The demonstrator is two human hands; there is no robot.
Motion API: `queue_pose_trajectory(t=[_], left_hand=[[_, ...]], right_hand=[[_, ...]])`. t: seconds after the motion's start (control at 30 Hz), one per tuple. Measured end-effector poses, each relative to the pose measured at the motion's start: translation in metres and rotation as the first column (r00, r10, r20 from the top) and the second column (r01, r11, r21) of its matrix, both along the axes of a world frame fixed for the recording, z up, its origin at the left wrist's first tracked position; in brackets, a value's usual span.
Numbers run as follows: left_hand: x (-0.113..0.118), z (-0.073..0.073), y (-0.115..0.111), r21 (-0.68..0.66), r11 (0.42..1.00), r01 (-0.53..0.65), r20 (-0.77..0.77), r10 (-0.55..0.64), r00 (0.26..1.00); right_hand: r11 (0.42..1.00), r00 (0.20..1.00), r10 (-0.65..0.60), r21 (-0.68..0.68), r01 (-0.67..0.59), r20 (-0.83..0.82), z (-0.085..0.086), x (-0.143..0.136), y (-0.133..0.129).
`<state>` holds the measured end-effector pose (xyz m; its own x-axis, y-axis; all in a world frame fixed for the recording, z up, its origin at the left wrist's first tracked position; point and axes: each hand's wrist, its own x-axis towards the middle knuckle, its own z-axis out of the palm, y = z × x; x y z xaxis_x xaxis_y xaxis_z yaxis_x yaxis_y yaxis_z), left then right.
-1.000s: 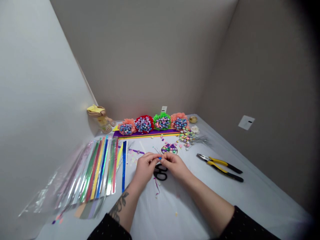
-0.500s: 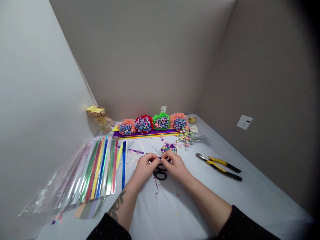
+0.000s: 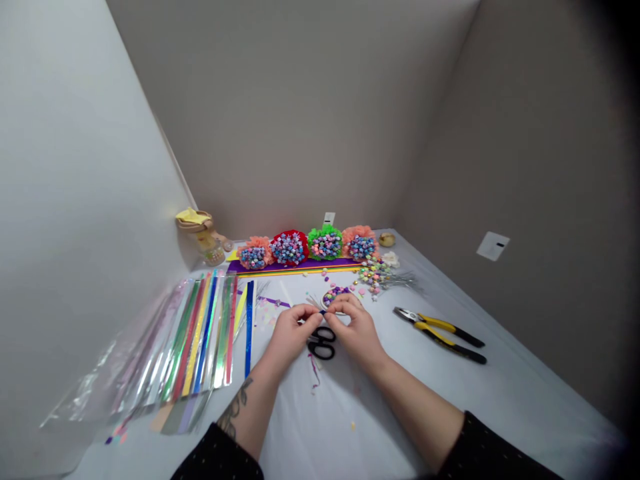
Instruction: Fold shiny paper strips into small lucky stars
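Between the fingertips of both hands is a small dark blue folded paper strip (image 3: 323, 312), mostly covered by the fingers. My left hand (image 3: 291, 335) pinches it from the left, thumb against forefinger. From the other side my right hand (image 3: 357, 333) grips it with thumb and forefinger, its other fingers curled. Black-handled scissors (image 3: 321, 347) lie on the table just beneath the hands, their blades partly hidden. Behind the right hand, a small bowl of colourful folded stars (image 3: 334, 295) is partly covered by the fingers.
Shiny paper strips in clear plastic (image 3: 193, 340) spread over the left side, with loose blue strips (image 3: 249, 330) beside them. Yellow-black pliers (image 3: 440, 333) lie at right. Along the back stand several star bouquets (image 3: 289, 248); loose stars (image 3: 373, 272) and wires (image 3: 405, 280) lie near them.
My right hand has opened its grip slightly and shifted a little to the right, its fingers higher over the bowl. The blue piece stays between both hands. The view has shifted slightly.
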<state>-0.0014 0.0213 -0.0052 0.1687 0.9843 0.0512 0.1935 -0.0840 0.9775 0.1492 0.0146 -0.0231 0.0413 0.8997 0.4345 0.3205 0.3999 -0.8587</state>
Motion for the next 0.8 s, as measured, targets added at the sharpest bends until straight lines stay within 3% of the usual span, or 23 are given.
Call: queue_pose_trajectory(t=[0.3,0.6,0.8], left_hand=[[0.0028,-0.0030,0.0010,-0.039,0.999,0.002,0.041,-0.001,0.999],[0.0046,-0.0025,0.0002,-0.030,0.998,-0.059,-0.016,0.058,0.998],[0.0036,-0.0031,0.0005,-0.081,0.992,-0.092,0.047,0.096,0.994]], right_hand=[[0.998,0.996,0.034,-0.043,-0.037,-0.078,0.0041,-0.0013,-0.0011],[0.991,0.995,0.080,-0.100,-0.085,-0.056,0.0003,-0.0024,0.0018],[0.998,0.995,0.055,0.033,-0.058,0.086,-0.0003,-0.0038,-0.0020]])
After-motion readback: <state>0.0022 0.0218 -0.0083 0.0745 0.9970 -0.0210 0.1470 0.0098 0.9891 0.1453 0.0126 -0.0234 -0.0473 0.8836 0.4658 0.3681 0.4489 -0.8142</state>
